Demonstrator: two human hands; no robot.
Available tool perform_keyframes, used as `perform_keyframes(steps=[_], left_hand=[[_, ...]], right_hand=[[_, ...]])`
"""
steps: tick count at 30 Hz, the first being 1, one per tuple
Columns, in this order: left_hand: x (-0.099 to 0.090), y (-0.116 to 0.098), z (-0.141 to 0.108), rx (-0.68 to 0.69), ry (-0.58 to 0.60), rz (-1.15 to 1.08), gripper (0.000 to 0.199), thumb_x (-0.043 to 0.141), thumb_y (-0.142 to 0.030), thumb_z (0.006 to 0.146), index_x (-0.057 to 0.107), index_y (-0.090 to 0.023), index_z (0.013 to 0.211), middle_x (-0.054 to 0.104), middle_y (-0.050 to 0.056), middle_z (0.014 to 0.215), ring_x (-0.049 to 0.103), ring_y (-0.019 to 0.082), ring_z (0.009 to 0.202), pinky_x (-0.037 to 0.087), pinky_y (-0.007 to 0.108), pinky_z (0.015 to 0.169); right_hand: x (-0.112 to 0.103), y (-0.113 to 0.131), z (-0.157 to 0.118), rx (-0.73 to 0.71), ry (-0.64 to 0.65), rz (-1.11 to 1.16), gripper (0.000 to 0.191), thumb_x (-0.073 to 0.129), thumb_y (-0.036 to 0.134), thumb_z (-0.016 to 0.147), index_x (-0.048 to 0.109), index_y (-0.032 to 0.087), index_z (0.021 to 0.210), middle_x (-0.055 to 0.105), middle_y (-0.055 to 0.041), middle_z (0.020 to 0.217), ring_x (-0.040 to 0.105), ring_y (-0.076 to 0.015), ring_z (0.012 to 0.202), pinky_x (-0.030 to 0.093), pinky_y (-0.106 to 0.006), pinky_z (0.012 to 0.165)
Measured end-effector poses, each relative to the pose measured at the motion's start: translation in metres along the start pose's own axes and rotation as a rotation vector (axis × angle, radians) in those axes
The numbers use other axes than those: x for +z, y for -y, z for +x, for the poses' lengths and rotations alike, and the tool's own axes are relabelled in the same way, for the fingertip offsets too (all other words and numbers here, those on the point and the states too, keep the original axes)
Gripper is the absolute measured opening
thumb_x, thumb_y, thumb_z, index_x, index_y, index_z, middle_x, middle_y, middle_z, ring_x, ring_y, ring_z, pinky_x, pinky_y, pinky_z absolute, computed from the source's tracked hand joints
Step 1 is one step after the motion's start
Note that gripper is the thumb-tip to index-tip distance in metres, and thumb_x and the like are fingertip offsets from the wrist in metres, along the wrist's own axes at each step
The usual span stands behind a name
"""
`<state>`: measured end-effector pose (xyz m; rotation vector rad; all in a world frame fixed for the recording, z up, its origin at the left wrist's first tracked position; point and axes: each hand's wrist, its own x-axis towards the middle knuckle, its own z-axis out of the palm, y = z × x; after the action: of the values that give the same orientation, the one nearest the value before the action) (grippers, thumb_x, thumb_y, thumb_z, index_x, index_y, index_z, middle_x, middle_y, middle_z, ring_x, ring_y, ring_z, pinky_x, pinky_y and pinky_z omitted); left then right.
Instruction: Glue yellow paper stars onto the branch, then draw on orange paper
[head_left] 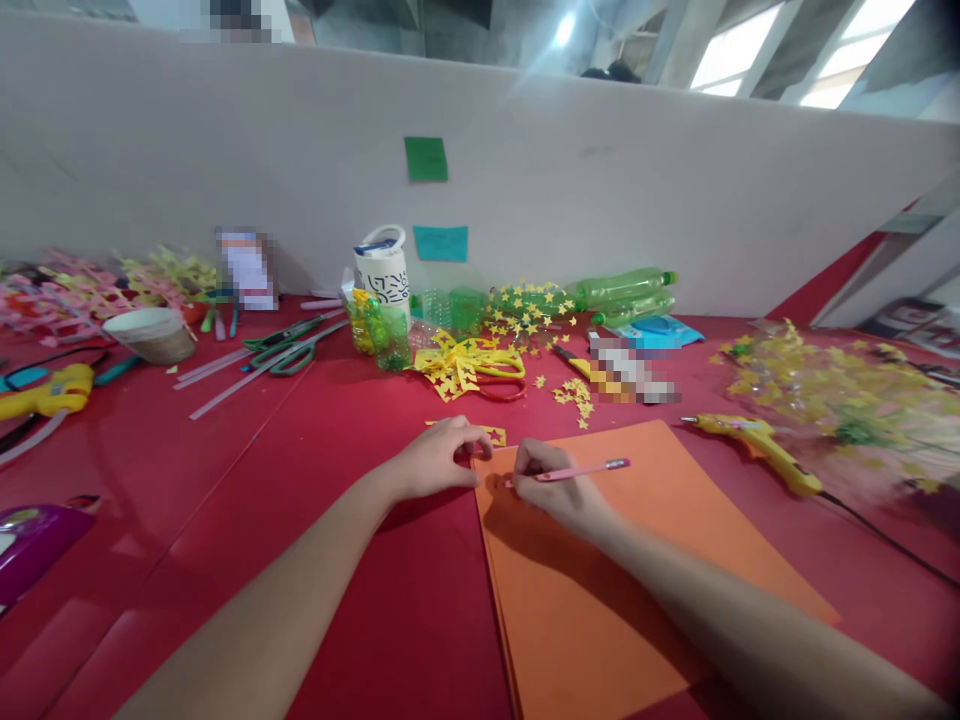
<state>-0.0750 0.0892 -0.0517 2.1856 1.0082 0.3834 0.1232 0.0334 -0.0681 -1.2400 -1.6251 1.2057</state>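
My right hand (551,490) is closed round a pink pencil (581,470) with an eraser end pointing up to the right. Its tip meets the orange paper (637,570) near the top left corner, partly hidden by my fingers. The paper looks like a stack of sheets lying flat. My left hand (439,465) rests at that same corner, thumb and forefinger apart, fingertips touching the paper's left edge. Just beyond the corner lies a yellow strip with star cut-outs (495,436).
Beyond the paper are yellow stars (576,398), yellow-handled scissors (506,362), green bottles (626,292) and a white tumbler (382,275). A glue gun (757,445) with a cord lies right; another glue gun (56,390) is left, near green-handled scissors (289,350). A partition (300,150) stands behind.
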Motion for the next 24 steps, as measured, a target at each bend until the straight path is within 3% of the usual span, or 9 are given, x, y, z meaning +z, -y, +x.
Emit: perform_keyframes(steps=[7, 24], left_hand=[[-0.0005, -0.0003, 0.0, -0.012, 0.009, -0.003, 0.026, 0.063, -0.023, 0.068, 0.061, -0.023, 0.094, 0.051, 0.003, 0.092, 0.052, 0.017, 0.083, 0.042, 0.029, 0.073], [0.0009, 0.0017, -0.0003, -0.005, -0.002, -0.007, 0.024, 0.063, -0.023, 0.068, 0.061, -0.023, 0.092, 0.051, 0.001, 0.089, 0.052, 0.016, 0.082, 0.041, 0.027, 0.072]], right_hand=[[-0.0018, -0.003, 0.0009, -0.068, -0.007, -0.056, 0.012, 0.054, 0.011, 0.064, 0.045, 0.018, 0.06, 0.047, 0.0059, 0.051, 0.038, -0.0069, 0.047, 0.026, -0.019, 0.044], [0.0013, 0.0014, -0.0019, -0.008, 0.038, -0.043, 0.009, 0.05, 0.012, 0.067, 0.045, 0.018, 0.063, 0.052, 0.0042, 0.054, 0.045, -0.008, 0.047, 0.03, -0.02, 0.045]])
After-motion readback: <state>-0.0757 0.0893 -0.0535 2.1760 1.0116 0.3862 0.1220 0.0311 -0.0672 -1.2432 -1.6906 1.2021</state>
